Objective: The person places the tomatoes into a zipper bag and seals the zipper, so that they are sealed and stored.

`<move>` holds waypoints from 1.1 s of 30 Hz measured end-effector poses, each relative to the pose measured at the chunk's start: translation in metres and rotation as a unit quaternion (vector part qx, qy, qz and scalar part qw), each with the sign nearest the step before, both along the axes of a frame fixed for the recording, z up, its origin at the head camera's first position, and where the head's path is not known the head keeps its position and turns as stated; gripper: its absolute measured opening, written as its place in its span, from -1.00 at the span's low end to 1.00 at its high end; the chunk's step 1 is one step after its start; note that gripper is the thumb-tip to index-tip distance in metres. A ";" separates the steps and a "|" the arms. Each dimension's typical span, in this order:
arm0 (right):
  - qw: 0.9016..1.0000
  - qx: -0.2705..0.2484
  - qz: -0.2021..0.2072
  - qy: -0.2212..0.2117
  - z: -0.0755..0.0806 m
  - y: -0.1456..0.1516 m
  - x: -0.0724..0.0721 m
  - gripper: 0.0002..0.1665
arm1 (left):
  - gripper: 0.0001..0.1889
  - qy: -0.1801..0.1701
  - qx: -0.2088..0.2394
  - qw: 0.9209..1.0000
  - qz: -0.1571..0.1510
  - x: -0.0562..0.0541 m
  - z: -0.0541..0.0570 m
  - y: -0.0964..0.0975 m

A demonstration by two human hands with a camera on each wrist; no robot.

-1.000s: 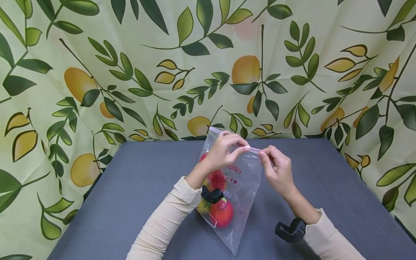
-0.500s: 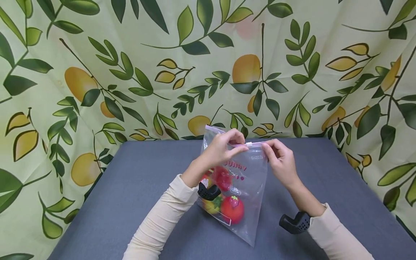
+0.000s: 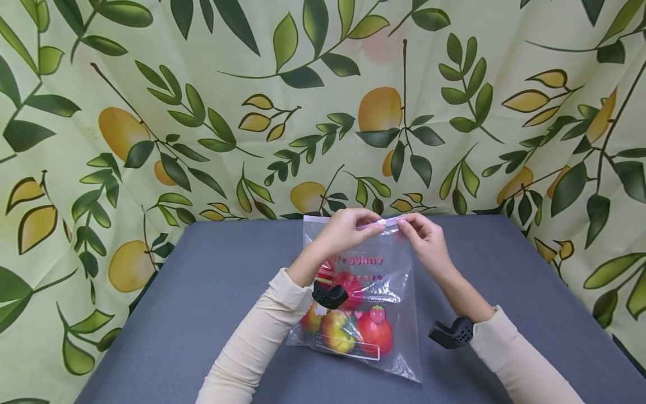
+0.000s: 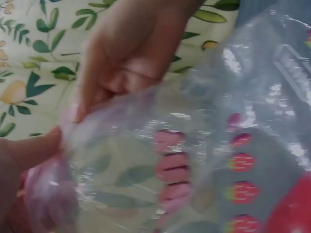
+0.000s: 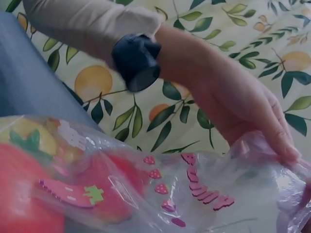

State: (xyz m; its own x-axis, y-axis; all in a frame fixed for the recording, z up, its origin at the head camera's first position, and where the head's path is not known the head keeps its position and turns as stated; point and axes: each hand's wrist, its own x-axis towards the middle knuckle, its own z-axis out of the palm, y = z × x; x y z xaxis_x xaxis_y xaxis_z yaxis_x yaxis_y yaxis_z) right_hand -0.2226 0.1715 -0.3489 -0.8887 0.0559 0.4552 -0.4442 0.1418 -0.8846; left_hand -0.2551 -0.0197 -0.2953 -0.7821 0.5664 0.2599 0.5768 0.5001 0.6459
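A clear slider zip bag [image 3: 396, 264] with pink lettering hangs upright between both hands, its printed front toward the head camera. Inside lie a red round fruit [image 3: 375, 334], a yellow-and-red fruit [image 3: 337, 332] and several other red pieces, partly hidden by the left wrist. My left hand [image 3: 345, 230] pinches the pink zip strip beside the white slider [image 3: 382, 223], between thumb and forefinger. At the strip's right end, my right hand [image 3: 426, 238] pinches the bag's top corner. In the left wrist view, the right hand [image 4: 129, 58] shows behind crumpled plastic.
The bag's lower edge is close over a grey tabletop [image 3: 227, 264]. A leaf-and-fruit patterned cloth [image 3: 323, 112] stands behind and at both sides of the table. A black wrist camera [image 3: 329, 294] sits on the left wrist, another black wrist camera [image 3: 451, 332] on the right.
The bag has turned from a slanted, narrow position to face the head camera broadly, its contents spreading into view. The right hand rose, then shifted slightly left; both hands keep their grip at the zip.
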 end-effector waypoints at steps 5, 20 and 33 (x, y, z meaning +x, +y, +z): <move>0.997 -0.054 0.053 0.014 -0.006 -0.003 0.000 -0.72 | -0.79 0.030 0.069 0.997 0.003 -0.005 -0.016 0.008; 0.996 -0.055 -0.062 0.027 -0.009 -0.016 0.007 -0.82 | -0.88 0.206 0.129 0.970 -0.009 -0.006 -0.028 0.007; 0.987 -0.125 -0.092 0.040 -0.013 -0.024 0.010 -0.86 | -0.88 0.207 0.144 0.968 0.009 -0.005 -0.037 0.010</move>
State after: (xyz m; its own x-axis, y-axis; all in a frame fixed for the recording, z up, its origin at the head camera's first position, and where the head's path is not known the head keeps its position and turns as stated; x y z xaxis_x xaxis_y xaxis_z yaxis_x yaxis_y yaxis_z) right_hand -0.2127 0.1479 -0.3614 -0.8148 0.3320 0.4753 -0.5011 0.0090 -0.8653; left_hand -0.2601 -0.0100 -0.3326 -0.5852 0.4112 0.6989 0.8096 0.3449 0.4750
